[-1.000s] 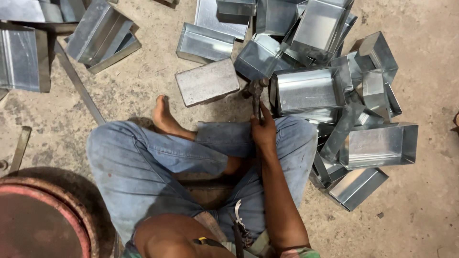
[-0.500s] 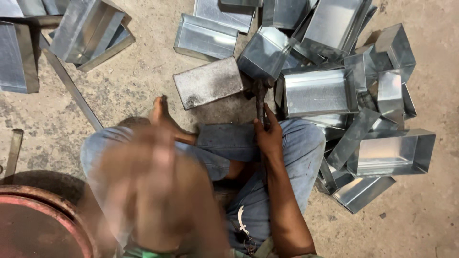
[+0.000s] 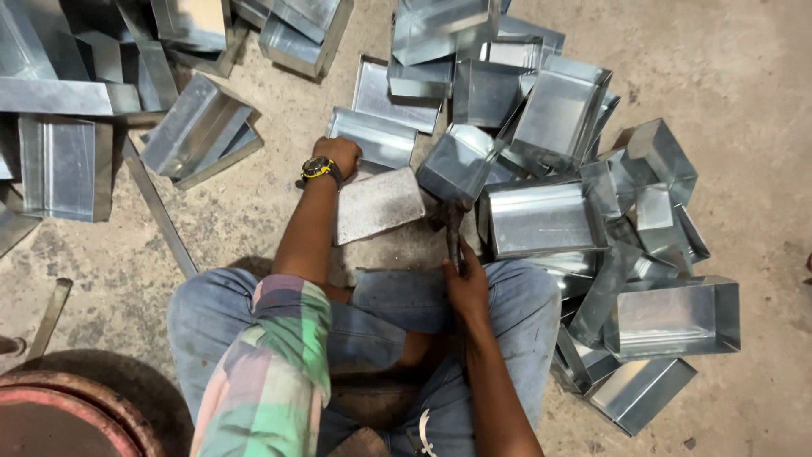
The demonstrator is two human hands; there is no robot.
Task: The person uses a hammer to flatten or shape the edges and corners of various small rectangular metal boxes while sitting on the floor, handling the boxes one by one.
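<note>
**A:** Where are our hands? Our left hand [image 3: 338,155] is stretched out ahead of the knees, fingers curled over the near-left corner of a shallow metal tray [image 3: 376,135] that lies on the concrete floor [image 3: 744,110].

**B:** And our right hand [image 3: 466,286] is clamped round the handle of the hammer [image 3: 454,241], just in front of the right knee, with the head down by the floor. Between the two hands lies a flat grey box [image 3: 378,205], face down, touching the shallow tray's near side.

**A:** So we judge this to be the picking-up step, with one piece in the left hand's grasp and the tool at rest.

**B:** Agreed. Lifting that tray would call for a firm pinch on its thin rim, and for drawing it clear of the flat box and of the pile of trays [image 3: 592,211] crowding its right end, without snagging.
</note>
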